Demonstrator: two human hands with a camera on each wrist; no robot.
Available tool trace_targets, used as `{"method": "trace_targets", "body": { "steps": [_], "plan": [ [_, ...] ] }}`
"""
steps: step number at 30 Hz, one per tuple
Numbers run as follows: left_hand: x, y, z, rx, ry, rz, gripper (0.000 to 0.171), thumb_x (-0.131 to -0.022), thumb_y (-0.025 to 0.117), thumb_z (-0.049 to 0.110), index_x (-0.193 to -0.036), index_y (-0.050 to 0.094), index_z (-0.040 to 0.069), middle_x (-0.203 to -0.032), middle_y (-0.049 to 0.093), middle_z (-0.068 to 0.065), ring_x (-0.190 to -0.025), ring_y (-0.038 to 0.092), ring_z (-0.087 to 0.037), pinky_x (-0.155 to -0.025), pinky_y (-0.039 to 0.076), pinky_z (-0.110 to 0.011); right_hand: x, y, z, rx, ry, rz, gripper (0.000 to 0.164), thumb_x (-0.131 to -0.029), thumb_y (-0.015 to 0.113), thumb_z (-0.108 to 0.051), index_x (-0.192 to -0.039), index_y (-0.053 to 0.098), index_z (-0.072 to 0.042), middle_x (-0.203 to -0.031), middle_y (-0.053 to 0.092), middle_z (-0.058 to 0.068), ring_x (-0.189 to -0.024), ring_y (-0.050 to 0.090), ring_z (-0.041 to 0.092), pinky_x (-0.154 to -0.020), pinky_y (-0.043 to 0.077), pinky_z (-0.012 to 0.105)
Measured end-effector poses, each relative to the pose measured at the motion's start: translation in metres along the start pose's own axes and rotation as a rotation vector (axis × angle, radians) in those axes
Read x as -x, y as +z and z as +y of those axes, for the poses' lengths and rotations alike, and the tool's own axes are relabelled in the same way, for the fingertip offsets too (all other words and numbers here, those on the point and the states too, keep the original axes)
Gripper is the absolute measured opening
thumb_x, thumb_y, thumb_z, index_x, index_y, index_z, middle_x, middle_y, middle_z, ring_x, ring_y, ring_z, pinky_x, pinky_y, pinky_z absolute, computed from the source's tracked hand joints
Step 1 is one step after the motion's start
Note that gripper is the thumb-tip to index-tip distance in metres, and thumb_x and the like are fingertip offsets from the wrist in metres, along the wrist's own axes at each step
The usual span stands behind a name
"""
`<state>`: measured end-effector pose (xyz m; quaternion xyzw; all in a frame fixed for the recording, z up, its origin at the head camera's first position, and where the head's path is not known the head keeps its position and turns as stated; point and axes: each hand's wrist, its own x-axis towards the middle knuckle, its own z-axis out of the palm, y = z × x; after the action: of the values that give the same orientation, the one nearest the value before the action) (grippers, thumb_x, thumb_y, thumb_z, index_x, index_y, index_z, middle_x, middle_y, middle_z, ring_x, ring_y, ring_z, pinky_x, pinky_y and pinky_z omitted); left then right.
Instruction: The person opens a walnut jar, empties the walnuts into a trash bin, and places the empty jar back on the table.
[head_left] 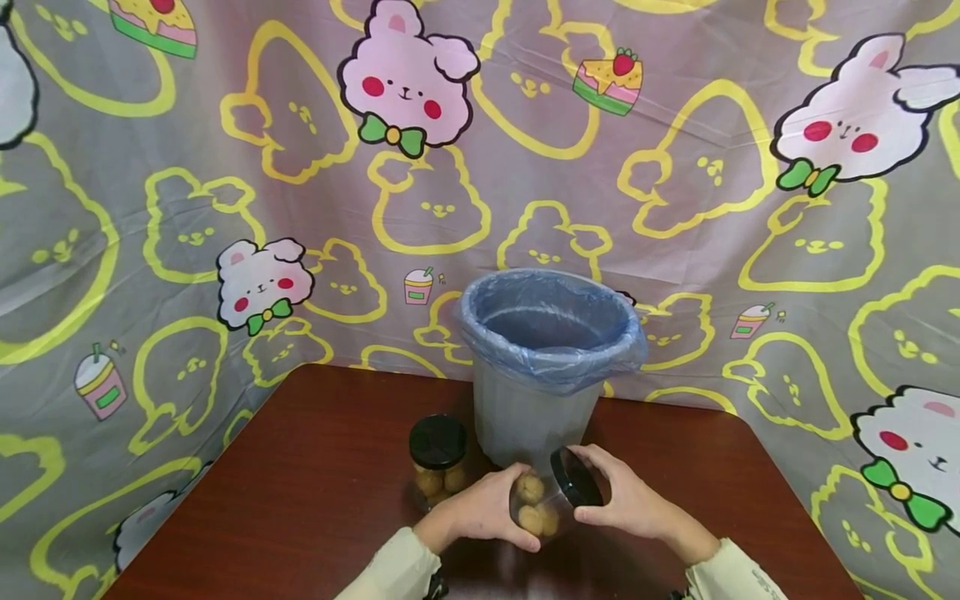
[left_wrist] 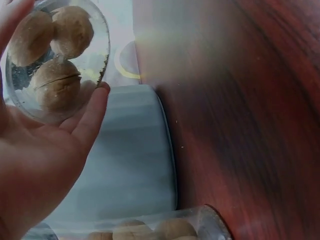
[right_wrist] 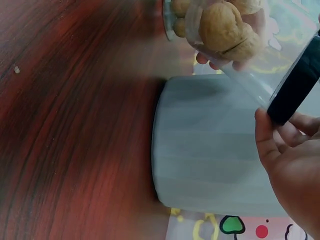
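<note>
A clear jar (head_left: 561, 510) with walnuts (head_left: 531, 520) in its bottom is tilted in front of the bin, its black lid (head_left: 576, 478) at the mouth end towards the right. My left hand (head_left: 489, 507) grips the jar round its base; in the left wrist view, fingers curve along the clear bottom (left_wrist: 97, 65). My right hand (head_left: 636, 502) grips the lid, with thumb and fingers at opposite edges of its rim. In the right wrist view, the lid (right_wrist: 295, 82) sits against the clear wall of the jar.
A second jar (head_left: 438, 479) of walnuts with a black lid stands upright left of my left hand. Behind the hands stands a grey bin (head_left: 525, 408) lined with a blue bag (head_left: 555, 367). All this is on a dark red wooden table (head_left: 315, 467), with a patterned curtain (head_left: 435, 225) around it.
</note>
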<state>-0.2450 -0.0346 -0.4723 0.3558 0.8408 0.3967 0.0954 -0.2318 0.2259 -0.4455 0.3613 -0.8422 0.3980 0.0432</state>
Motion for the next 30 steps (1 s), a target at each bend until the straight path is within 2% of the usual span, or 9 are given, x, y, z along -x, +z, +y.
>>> {"method": "trace_targets", "body": {
  "steps": [6,10,15,19,22,30],
  "plan": [
    [-0.001,-0.001,-0.002,-0.001,0.028,-0.014,0.076,-0.063,0.087,0.037,-0.123,0.049,0.011,-0.101,0.057,0.012,-0.088,0.055,-0.001,-0.078,0.046,-0.021,0.001,-0.001,-0.001,0.033,0.0,-0.036,0.075,-0.074,0.078,-0.024,-0.137,0.042,-0.006,-0.121,0.052,-0.002,-0.105,0.052,0.013,-0.089,0.044,0.028],
    [-0.001,0.001,-0.003,-0.012,0.029,0.03,0.077,-0.063,0.086,0.039,-0.123,0.049,0.01,-0.104,0.056,0.01,-0.091,0.054,-0.003,-0.081,0.045,-0.023,0.002,-0.003,-0.002,-0.001,0.026,-0.055,0.08,-0.075,0.077,-0.02,-0.142,0.036,-0.002,-0.132,0.047,0.008,-0.117,0.047,0.021,-0.096,0.037,0.024],
    [-0.001,0.003,-0.001,-0.053,-0.014,0.102,0.086,-0.063,0.085,0.044,-0.129,0.045,0.007,-0.113,0.055,0.003,-0.1,0.053,-0.009,-0.087,0.045,-0.029,0.002,-0.002,-0.006,-0.012,0.129,-0.033,0.079,-0.082,0.072,-0.023,-0.144,0.03,0.003,-0.142,0.037,0.019,-0.129,0.035,0.035,-0.102,0.028,0.021],
    [-0.001,0.005,0.0,-0.081,-0.032,0.138,0.09,-0.063,0.084,0.046,-0.132,0.043,0.006,-0.118,0.054,-0.001,-0.103,0.053,-0.012,-0.089,0.044,-0.032,-0.001,0.0,-0.011,-0.004,0.212,0.009,0.071,-0.087,0.067,-0.026,-0.141,0.034,0.005,-0.136,0.044,0.019,-0.124,0.041,0.034,-0.099,0.035,0.026],
    [-0.001,0.006,0.0,-0.083,-0.034,0.144,0.091,-0.063,0.084,0.047,-0.132,0.042,0.006,-0.12,0.053,-0.002,-0.105,0.053,-0.013,-0.09,0.044,-0.032,-0.004,0.002,-0.014,-0.004,0.243,0.02,0.068,-0.086,0.068,-0.028,-0.138,0.038,0.005,-0.129,0.049,0.016,-0.117,0.047,0.031,-0.093,0.04,0.028],
    [0.0,0.007,0.0,-0.097,-0.026,0.13,0.092,-0.062,0.085,0.048,-0.131,0.043,0.006,-0.117,0.055,-0.001,-0.104,0.053,-0.011,-0.09,0.044,-0.031,-0.004,0.001,-0.017,0.005,0.199,0.009,0.064,-0.084,0.071,-0.025,-0.133,0.042,0.004,-0.122,0.053,0.013,-0.108,0.052,0.027,-0.088,0.043,0.028]
  ]
}}
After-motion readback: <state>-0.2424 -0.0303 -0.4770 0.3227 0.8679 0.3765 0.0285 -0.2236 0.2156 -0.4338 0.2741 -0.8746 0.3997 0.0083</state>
